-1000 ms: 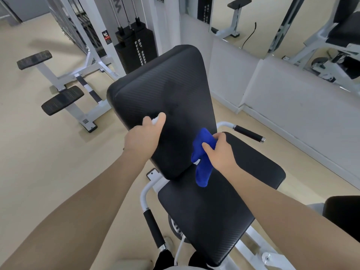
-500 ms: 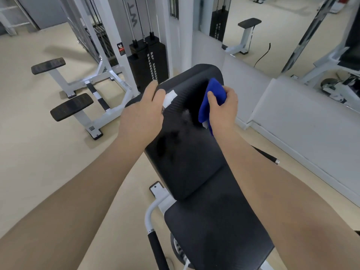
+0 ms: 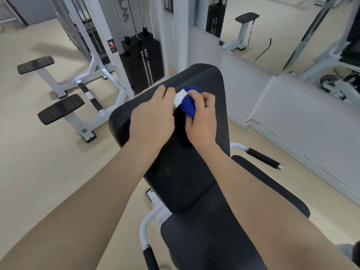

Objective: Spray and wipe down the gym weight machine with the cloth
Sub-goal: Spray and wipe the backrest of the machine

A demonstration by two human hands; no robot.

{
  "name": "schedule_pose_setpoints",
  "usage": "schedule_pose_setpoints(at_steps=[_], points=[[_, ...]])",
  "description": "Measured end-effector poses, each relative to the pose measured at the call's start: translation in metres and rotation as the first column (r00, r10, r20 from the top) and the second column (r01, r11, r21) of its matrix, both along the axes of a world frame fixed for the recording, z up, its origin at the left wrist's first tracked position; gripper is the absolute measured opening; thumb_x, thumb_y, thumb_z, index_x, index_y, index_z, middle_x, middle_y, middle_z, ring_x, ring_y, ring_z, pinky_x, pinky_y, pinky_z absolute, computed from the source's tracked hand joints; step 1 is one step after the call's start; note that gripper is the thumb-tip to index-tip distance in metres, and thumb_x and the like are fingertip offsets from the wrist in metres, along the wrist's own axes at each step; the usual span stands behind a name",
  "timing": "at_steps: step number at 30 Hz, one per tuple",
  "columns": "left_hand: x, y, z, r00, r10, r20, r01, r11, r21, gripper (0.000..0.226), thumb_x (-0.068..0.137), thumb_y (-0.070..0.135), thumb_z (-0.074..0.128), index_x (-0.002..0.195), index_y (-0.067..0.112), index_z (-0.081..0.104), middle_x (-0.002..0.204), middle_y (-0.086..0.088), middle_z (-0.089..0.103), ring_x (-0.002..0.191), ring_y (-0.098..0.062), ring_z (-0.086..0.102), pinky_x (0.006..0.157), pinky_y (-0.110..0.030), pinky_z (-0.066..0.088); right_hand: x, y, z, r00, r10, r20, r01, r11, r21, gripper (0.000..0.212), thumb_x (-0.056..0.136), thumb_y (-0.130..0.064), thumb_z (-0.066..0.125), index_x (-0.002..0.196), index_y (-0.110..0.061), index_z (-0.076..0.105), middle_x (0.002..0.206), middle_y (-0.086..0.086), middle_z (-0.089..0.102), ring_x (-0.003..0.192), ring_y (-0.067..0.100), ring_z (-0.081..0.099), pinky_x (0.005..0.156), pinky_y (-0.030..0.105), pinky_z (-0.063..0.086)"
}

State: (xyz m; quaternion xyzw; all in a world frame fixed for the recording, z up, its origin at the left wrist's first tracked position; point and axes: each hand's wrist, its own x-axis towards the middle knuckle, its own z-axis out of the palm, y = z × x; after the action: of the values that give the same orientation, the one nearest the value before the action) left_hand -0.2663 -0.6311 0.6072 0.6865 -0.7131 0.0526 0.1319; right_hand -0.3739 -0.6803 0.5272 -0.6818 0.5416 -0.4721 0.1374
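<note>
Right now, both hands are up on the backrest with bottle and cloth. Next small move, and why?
Probably draw the right hand down the backrest pad, pressing the blue cloth flat as it goes. The cloth is bunched in that hand near the pad's top, the left hand holds the white spray bottle right beside it, and most of the pad lies below both hands.
</note>
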Motion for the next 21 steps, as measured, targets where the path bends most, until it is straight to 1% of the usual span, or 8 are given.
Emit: schedule_pose_setpoints(at_steps=[3,7,10,12,13,16,19,21], points=[[0.002,-0.003,0.0,0.999,0.031,0.006,-0.031,0.999,-0.017,0.04,0.091,0.011,0.046,0.131,0.012,0.042,0.136,-0.005,0.045,0.083,-0.036,0.058,0.06,-0.035,0.031,-0.026,-0.041,0.017,0.978,-0.159,0.133,0.147,0.984,0.099,0.052,0.078,0.005,0.047,0.127,-0.013,0.051,0.119,0.014,0.041,0.097,0.029,0.053,0.085,0.03,0.042],[0.005,-0.006,-0.001,1.0,0.02,0.018,-0.019,1.0,-0.01,0.044,0.091,0.013,0.047,0.134,0.016,0.038,0.138,-0.001,0.044,0.092,-0.032,0.058,0.063,-0.034,0.032,-0.037,-0.061,0.025,0.956,-0.201,0.214,0.159,0.967,0.197,0.05,0.084,0.006,0.043,0.129,-0.013,0.047,0.123,0.012,0.039,0.096,0.019,0.049,0.086,0.021,0.037],[0.003,-0.008,0.001,0.998,0.063,-0.004,-0.063,0.998,0.01,0.047,0.091,0.013,0.046,0.136,0.017,0.037,0.142,0.001,0.041,0.097,-0.032,0.057,0.066,-0.033,0.031,-0.019,-0.032,0.018,0.982,-0.057,0.182,0.038,0.994,0.106,0.054,0.077,0.01,0.045,0.126,-0.009,0.051,0.12,0.014,0.042,0.094,0.014,0.042,0.083,0.015,0.031],[0.003,-0.007,0.001,0.997,0.082,-0.002,-0.082,0.996,0.03,0.048,0.091,0.014,0.046,0.137,0.018,0.036,0.145,0.002,0.038,0.1,-0.032,0.056,0.068,-0.033,0.03,-0.008,-0.015,0.011,0.992,0.061,0.114,-0.066,0.997,0.039,0.054,0.075,0.011,0.048,0.125,-0.008,0.053,0.117,0.013,0.043,0.092,0.014,0.043,0.081,0.014,0.033],[0.003,-0.007,0.001,0.996,0.091,-0.004,-0.091,0.995,0.038,0.047,0.091,0.014,0.046,0.137,0.018,0.036,0.145,0.002,0.038,0.101,-0.033,0.056,0.069,-0.033,0.03,-0.008,-0.015,0.011,0.992,0.077,0.098,-0.078,0.997,0.015,0.053,0.075,0.01,0.048,0.124,-0.008,0.054,0.116,0.013,0.044,0.092,0.015,0.045,0.081,0.015,0.034],[0.003,-0.005,-0.001,0.995,0.1,-0.005,-0.1,0.994,0.045,0.046,0.09,0.013,0.045,0.136,0.018,0.037,0.147,0.005,0.037,0.092,-0.036,0.057,0.067,-0.033,0.031,-0.022,-0.046,0.022,0.99,-0.027,0.141,0.025,1.0,0.015,0.051,0.077,0.007,0.046,0.124,-0.009,0.056,0.112,0.01,0.044,0.095,0.018,0.048,0.086,0.017,0.034],[0.001,-0.005,-0.004,0.993,0.112,0.028,-0.113,0.993,0.045,0.045,0.092,0.013,0.043,0.136,0.018,0.035,0.148,0.006,0.034,0.084,-0.036,0.058,0.063,-0.035,0.029,-0.041,-0.08,0.029,0.971,-0.136,0.197,0.121,0.989,0.087,0.047,0.083,0.007,0.045,0.126,-0.01,0.055,0.11,0.003,0.039,0.093,0.014,0.046,0.085,0.008,0.03],[-0.001,-0.004,-0.003,0.992,0.126,0.02,-0.126,0.991,0.04,0.042,0.092,0.012,0.042,0.134,0.016,0.036,0.144,0.004,0.038,0.08,-0.037,0.057,0.06,-0.035,0.029,-0.044,-0.083,0.026,0.97,-0.144,0.195,0.132,0.988,0.075,0.047,0.083,0.007,0.045,0.126,-0.01,0.055,0.108,0.002,0.038,0.092,0.014,0.046,0.082,0.001,0.028]])
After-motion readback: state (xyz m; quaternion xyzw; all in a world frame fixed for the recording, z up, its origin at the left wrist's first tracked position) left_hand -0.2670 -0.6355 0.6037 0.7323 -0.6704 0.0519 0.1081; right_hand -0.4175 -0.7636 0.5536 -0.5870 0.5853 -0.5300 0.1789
